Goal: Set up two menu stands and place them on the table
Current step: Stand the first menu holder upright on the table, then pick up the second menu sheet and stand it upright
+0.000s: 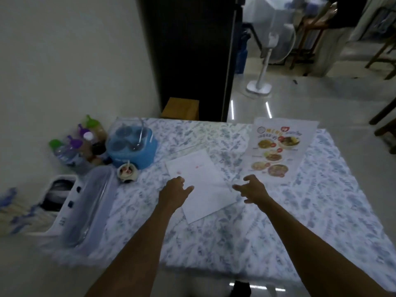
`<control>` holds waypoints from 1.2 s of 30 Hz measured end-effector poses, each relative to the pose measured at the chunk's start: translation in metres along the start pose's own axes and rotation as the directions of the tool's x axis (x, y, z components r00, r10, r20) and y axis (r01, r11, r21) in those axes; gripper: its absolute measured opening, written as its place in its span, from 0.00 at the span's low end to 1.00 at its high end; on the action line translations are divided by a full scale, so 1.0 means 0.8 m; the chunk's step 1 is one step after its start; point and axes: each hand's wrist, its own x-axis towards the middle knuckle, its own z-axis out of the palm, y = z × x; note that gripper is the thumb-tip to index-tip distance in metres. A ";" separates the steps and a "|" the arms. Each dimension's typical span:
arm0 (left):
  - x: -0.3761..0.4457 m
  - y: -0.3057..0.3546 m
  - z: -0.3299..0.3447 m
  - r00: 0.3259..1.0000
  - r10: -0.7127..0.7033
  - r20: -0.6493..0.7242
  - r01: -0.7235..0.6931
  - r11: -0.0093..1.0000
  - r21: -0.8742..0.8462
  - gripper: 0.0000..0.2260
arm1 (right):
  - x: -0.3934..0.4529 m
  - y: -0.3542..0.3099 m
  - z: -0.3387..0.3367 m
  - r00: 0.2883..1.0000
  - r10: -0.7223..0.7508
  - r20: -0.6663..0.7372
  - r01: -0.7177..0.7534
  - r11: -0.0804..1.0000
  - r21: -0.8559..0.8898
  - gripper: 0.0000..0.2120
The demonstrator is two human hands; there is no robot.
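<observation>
We look down on a desk draped in a blue-and-white floral cloth, both bare forearms stretched out over its middle. The left hand hovers palm down at the left edge of a blank white sheet, its fingers loosely curled and spread, gripping nothing; we cannot tell whether the tips touch the paper. The right hand hangs over the sheet's right edge, fingers splayed and bent like a claw, also holding nothing. The white sheet lies flat and slightly turned in the centre of the desk, between the two hands. A printed menu card showing dishes of food lies flat near the far right corner, just beyond the right hand and apart from it. Along the left edge sit a clear plastic container, a blue lidded box, a cluster of bottles and a small cup.
</observation>
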 end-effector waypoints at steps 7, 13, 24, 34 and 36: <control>-0.005 -0.068 0.031 0.990 -0.130 0.058 0.135 0.986 -0.093 0.21 | 0.024 0.010 0.090 0.998 -0.060 0.032 0.067 0.956 -0.285 0.30; 0.005 -0.070 0.078 0.985 -0.168 0.039 0.172 0.979 -0.110 0.24 | 0.046 0.026 0.113 0.995 -0.059 -0.085 0.010 0.873 -0.487 0.28; 0.021 -0.077 0.065 0.985 -0.152 -0.087 0.132 0.971 -0.197 0.17 | 0.040 0.008 0.069 0.994 -0.108 -0.002 0.099 0.917 -0.386 0.22; 0.022 -0.070 -0.022 0.968 0.188 -0.166 -0.207 0.972 -0.107 0.15 | -0.015 -0.021 0.024 0.983 -0.163 0.087 0.165 0.986 -0.022 0.24; 0.014 -0.071 -0.030 0.962 0.221 -0.159 -0.244 0.959 -0.143 0.13 | -0.027 -0.019 0.017 0.978 -0.194 0.080 0.197 0.980 -0.033 0.20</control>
